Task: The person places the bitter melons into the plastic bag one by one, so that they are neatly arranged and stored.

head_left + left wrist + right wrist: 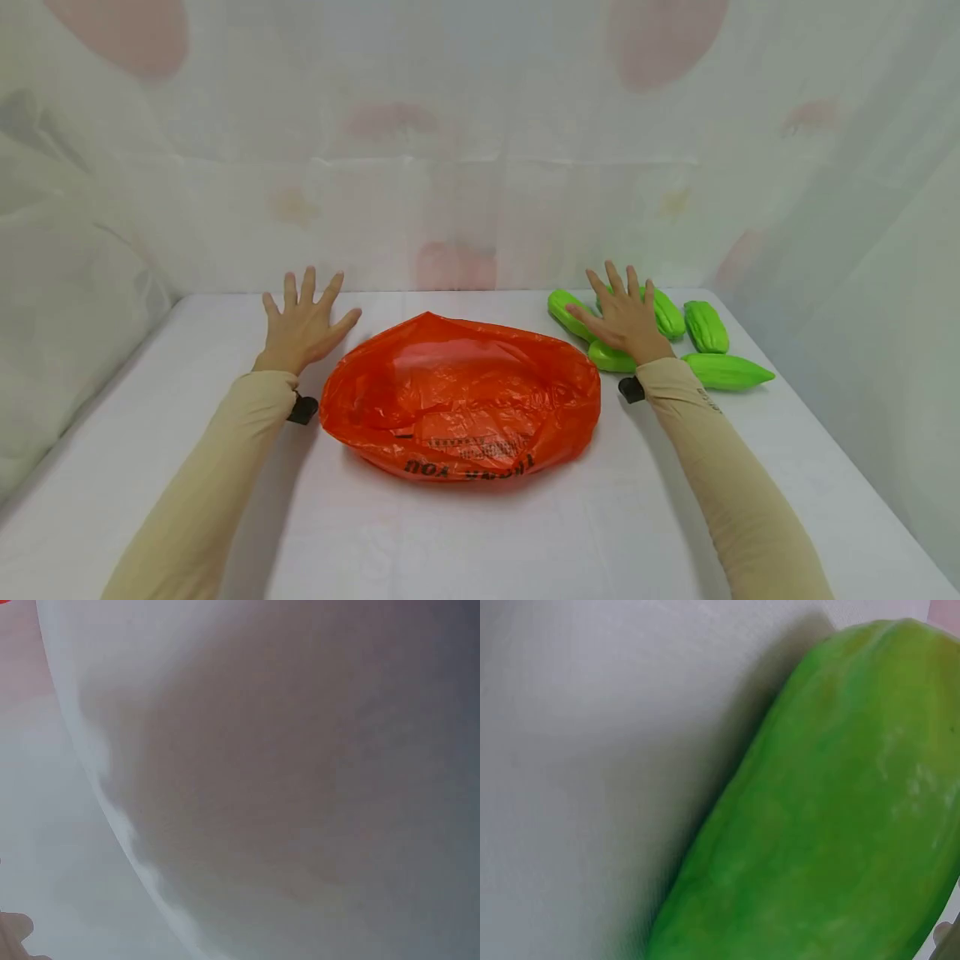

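An orange-red plastic bag (465,392) lies between the two forearms, its wide mouth facing up and black lettering along its near side. To the left of it my left hand (298,329) is spread flat, holding nothing; in the left wrist view only its fingertips (15,934) show at the lower left corner. On the right, my right hand (626,321) has its fingers spread over a group of bright green ridged vegetables (731,372), partly hiding several of them. One green vegetable (817,810) fills much of the right wrist view, close beneath that hand.
A white-covered table (450,542) carries everything. Behind it hangs a pale curtain (480,208) with faded pink patches, and similar cloth (67,275) closes in the left and right sides. Another green vegetable (707,327) lies near the back right corner.
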Demonstrator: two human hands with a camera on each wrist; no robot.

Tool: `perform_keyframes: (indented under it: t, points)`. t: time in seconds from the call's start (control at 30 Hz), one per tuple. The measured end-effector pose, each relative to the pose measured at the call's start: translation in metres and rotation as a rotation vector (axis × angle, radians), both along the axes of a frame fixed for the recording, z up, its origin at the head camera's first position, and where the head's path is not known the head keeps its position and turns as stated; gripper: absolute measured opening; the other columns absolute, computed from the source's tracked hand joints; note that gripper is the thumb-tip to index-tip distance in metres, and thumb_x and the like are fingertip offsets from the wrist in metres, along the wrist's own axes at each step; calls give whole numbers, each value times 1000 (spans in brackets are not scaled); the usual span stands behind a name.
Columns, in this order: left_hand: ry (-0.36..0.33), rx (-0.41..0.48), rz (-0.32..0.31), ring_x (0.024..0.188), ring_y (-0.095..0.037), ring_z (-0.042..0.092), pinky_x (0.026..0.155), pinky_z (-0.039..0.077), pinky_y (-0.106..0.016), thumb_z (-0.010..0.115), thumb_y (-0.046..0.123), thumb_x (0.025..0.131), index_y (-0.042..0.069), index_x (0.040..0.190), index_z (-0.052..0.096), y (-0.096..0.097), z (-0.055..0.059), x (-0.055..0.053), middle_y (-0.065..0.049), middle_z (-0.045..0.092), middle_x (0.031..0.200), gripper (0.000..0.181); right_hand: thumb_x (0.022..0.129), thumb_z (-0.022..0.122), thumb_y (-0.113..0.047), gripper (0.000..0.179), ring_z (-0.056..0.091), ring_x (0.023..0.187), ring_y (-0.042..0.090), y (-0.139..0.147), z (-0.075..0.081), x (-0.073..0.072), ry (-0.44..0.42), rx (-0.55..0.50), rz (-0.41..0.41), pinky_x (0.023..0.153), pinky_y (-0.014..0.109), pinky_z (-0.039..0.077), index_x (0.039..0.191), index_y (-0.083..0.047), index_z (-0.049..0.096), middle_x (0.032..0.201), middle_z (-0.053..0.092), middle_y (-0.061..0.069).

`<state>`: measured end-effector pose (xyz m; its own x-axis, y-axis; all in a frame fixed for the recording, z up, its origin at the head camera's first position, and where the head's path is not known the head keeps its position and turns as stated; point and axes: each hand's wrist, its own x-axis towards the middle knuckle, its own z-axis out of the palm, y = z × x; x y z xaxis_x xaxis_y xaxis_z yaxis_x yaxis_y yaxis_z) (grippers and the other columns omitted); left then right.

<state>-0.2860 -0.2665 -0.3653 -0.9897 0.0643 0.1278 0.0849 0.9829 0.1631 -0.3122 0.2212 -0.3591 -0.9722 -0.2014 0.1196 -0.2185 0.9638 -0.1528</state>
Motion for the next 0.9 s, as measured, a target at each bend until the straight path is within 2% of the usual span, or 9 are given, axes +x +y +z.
perform_keyframes:
  t: [0.5, 0.7, 0.9]
  points:
    - [-21, -6, 0, 147, -57, -5, 110, -6, -80, 40, 57, 99, 20, 160, 10, 3, 9, 6, -28, -1, 163, 78, 96, 36, -68, 85, -3, 152, 48, 0, 2, 2, 4, -7, 15, 118, 71, -5, 160, -17, 14, 167, 1, 16]
    - [-3, 11, -2, 147, -57, -3, 110, -6, -80, 40, 57, 99, 21, 161, 10, 4, 11, 10, -28, 1, 164, 78, 95, 33, -72, 87, -3, 152, 47, -1, 4, 6, 14, -16, 29, 118, 70, -3, 160, -18, 15, 168, 1, 15]
    - [10, 22, -3, 147, -56, -2, 111, -5, -79, 41, 57, 98, 22, 161, 9, 5, 13, 16, -28, 1, 164, 79, 95, 38, -69, 85, 0, 152, 46, -1, 7, 13, 50, -67, 48, 118, 71, -1, 160, -17, 18, 168, 4, 15]
